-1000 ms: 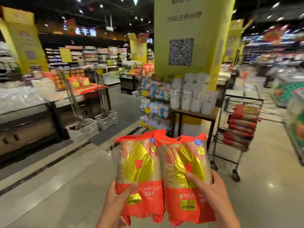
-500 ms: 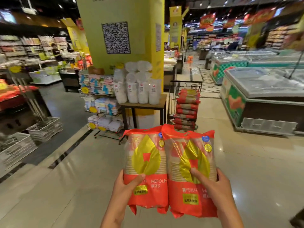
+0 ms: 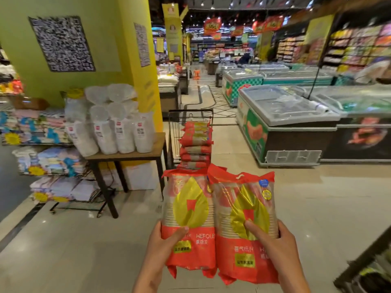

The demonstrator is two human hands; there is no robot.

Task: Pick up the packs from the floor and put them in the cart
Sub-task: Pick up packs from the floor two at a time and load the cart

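I hold two red and gold packs side by side, upright, in front of me. My left hand (image 3: 161, 248) grips the left pack (image 3: 188, 210) low on its side, thumb across the front. My right hand (image 3: 275, 244) grips the right pack (image 3: 243, 210) the same way. Straight ahead, just beyond the packs, stands a black wire cart (image 3: 175, 132) with a stack of several matching red packs (image 3: 196, 144) in it.
A wooden table (image 3: 127, 156) with stacked clear plastic tubs (image 3: 110, 123) stands left of the cart, against a yellow pillar (image 3: 101, 49). Chest freezers (image 3: 281, 123) line the right side. A dark shelf edge (image 3: 364, 261) shows at the lower right. Tiled floor (image 3: 84, 250) spreads around me.
The view has swung right and drawn closer to the cart, which now sits directly behind the two packs. Both hands keep the same grip on the packs.
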